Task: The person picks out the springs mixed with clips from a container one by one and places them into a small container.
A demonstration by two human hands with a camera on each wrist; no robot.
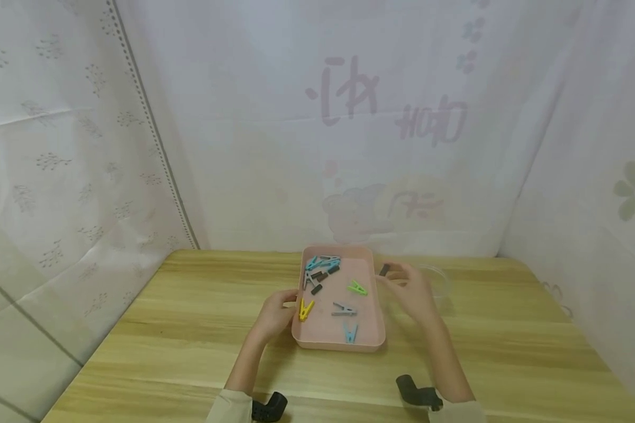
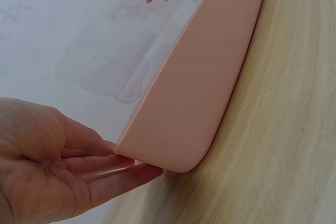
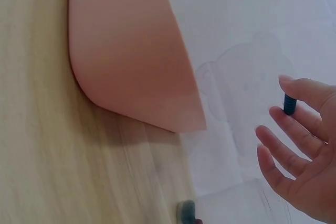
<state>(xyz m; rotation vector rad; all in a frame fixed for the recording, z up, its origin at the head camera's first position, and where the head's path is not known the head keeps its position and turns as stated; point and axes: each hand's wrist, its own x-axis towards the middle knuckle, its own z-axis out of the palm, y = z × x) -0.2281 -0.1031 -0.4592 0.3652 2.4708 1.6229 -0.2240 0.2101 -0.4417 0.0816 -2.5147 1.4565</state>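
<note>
A shallow pink tray [image 1: 338,345] sits on the table, with several clothespins in it: a yellow clothespin [image 1: 306,309], a green clothespin [image 1: 357,287], grey and blue ones. Short dark cylinders [image 1: 316,289] lie among those at its left. My left hand [image 1: 276,315] grips the tray's left side, thumb at the rim and fingers against the outer wall [image 2: 178,82]. Just outside the tray's right side, my right hand [image 1: 411,292] pinches a small dark ribbed cylinder [image 3: 289,104] between thumb and index finger. Its other fingers are spread and loosely bent.
A transparent round container [image 1: 447,281] stands on the wooden table [image 1: 190,329] behind my right hand. Patterned white cloth [image 1: 254,147] hangs behind the table and at both sides. Black wrist mounts [image 1: 415,392] stick out from my sleeves.
</note>
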